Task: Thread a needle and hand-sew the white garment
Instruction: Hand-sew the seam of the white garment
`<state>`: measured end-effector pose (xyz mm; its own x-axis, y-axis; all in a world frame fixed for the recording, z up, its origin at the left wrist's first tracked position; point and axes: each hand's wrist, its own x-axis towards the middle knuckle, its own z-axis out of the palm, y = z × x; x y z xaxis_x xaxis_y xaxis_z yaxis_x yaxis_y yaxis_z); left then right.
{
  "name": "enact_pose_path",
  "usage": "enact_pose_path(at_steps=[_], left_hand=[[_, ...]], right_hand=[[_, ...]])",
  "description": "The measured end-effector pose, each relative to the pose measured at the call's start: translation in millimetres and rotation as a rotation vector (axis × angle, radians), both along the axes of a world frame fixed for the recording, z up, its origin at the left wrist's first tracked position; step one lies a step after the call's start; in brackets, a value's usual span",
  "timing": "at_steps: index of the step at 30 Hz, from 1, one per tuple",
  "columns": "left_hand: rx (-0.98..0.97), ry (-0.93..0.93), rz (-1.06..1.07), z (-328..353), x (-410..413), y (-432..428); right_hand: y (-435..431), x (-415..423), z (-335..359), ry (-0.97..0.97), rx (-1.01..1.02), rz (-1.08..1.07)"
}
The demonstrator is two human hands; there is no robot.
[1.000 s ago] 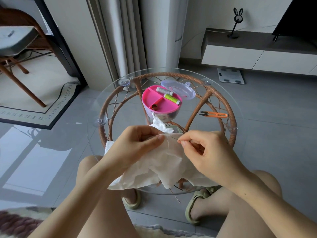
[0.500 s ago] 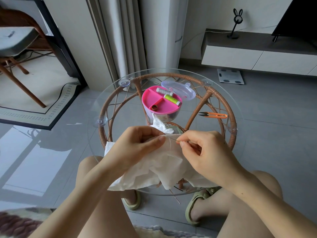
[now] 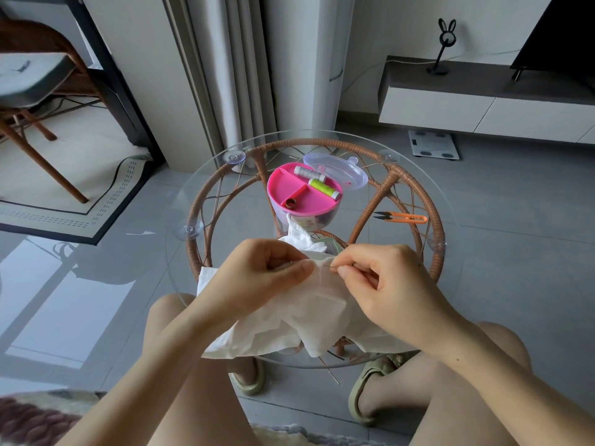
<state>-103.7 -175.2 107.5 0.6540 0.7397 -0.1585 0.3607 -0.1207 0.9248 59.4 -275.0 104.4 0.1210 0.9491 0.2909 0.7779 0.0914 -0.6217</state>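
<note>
— Floor?
— Grey glossy tiles [image 3: 499, 259] under me, a window-light patch [image 3: 67, 304] at my left.
— Furniture?
— Wooden chair [image 3: 35, 78] on a bordered rug [image 3: 74, 175], pale curtains [image 3: 231, 75] ahead, low white cabinet [image 3: 450, 111] right, scale [image 3: 433, 144] below it.

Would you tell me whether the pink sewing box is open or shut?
Open: the pink sewing box has its clear lid off beside it, with a green thread spool showing.

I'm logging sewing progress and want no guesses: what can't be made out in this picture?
All in the head view:
- The needle: only a sliver shows; fingers of the right hand cover its eye, and the thread is too fine to see.
- Stitches on the white garment: too small, and partly under the left hand.
- The sewing box: its bowl's contents are hidden under the pink tray.
</note>
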Motion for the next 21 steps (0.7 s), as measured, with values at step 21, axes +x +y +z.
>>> enact_pose_path(at_steps=[21], left_hand=[[-0.530,-0.292,-0.164,0.3,-2.0,5.5]], right_hand=[[7.6,4.0,2.4,0.837,-0.228,0.074]])
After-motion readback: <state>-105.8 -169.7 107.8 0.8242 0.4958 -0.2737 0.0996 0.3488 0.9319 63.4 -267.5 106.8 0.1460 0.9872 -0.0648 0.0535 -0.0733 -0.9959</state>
